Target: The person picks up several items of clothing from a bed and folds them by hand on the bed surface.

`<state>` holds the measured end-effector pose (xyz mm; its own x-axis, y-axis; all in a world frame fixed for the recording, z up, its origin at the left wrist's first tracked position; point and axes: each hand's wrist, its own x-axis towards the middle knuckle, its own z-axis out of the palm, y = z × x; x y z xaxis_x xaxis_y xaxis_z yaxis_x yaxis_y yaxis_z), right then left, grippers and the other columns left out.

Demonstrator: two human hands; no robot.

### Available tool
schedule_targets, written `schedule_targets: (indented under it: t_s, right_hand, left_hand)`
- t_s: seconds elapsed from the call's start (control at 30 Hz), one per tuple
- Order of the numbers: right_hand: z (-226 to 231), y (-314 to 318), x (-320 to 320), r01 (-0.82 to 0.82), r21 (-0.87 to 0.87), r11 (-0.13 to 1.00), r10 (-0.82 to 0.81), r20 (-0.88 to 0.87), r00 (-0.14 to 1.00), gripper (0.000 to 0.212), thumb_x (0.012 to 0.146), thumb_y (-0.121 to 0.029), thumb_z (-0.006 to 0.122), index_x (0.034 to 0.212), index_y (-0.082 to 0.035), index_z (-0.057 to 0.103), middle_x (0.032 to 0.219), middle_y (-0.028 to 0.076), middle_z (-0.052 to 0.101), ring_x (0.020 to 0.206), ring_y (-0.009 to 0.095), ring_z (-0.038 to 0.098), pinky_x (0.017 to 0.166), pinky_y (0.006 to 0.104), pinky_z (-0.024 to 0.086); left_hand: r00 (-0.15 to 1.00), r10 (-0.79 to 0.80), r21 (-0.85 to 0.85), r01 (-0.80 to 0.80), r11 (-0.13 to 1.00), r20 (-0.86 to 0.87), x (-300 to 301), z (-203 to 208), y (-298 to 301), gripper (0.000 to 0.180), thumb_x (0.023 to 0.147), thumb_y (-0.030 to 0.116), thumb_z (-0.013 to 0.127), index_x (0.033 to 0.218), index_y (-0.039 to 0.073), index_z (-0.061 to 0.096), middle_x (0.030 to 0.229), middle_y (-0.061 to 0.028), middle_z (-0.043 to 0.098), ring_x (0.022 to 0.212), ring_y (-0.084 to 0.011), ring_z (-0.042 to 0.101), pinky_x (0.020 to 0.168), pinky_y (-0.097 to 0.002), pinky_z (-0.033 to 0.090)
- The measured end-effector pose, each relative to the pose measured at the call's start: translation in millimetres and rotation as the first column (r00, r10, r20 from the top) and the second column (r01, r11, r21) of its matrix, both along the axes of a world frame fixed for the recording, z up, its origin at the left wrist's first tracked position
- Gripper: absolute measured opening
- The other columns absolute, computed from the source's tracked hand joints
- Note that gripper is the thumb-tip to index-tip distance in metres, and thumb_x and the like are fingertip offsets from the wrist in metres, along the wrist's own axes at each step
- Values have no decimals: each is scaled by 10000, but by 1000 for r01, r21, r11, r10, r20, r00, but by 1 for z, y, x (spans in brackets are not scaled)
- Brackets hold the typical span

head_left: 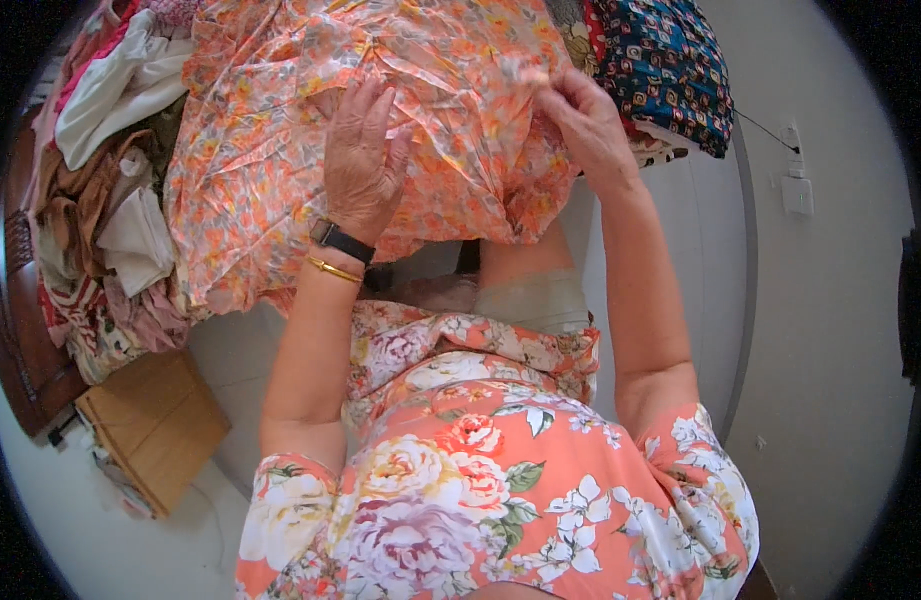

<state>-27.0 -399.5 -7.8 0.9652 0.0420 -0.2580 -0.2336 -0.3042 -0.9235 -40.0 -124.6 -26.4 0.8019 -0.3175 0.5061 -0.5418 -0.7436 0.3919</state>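
A large orange, yellow and grey floral cloth (271, 170) lies spread out and wrinkled in front of me, its near edge hanging down over my knees. My left hand (365, 150) rests flat on it, fingers stretched out and pointing away; a dark watch and a gold bangle circle that wrist. To the right, my right hand (586, 120) has its thumb and fingers pinched on the floral cloth near its right edge. The cloth bunches into folds below that pinch. What kind of piece it is, a garment or a sheet, I cannot tell.
Heaped clothes (131, 215) in white, brown and pink lie on the left, beside a dark carved wooden edge (31, 340). Below them is a cardboard box (159, 425). A dark blue patterned cloth (666, 75) sits at the far right, near a wall socket with a plug (798, 195).
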Motion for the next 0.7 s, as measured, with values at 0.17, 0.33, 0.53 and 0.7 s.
schedule_targets:
  t_s: [0.17,0.33,0.53,0.7]
  right_hand:
    - [-24,-8,34,256,540,802,-397,161,904,242,955,-257,584,1018,-32,519,847,43,602,702,127,575,615,279,493]
    - [-17,12,48,366,-27,930,-296,531,794,243,939,-270,622,927,-36,557,785,48,605,701,109,564,619,252,474]
    - [-25,20,-11,277,257,926,-348,292,891,294,940,-274,596,946,18,559,801,84,623,713,166,602,652,299,498]
    - [-56,28,-93,116,90,989,-129,149,980,265,918,-240,630,906,25,632,726,47,612,668,109,526,618,294,444]
  left_hand:
    - [989,100,382,-50,923,-112,-6,-19,1,676,940,475,485,1450,54,346,1508,-161,328,1401,-349,265,1137,-497,197]
    - [974,158,447,-70,892,-163,-6,-22,0,753,942,572,417,1480,59,301,1540,-143,282,1437,-320,208,1166,-477,133]
    - [969,170,433,-78,898,-177,-5,-26,6,777,923,584,445,1479,63,294,1543,-142,268,1440,-320,192,1165,-485,126]
    - [961,177,432,-69,899,-214,-5,-23,1,766,934,565,435,1501,84,253,1563,-130,230,1455,-308,155,1176,-466,96]
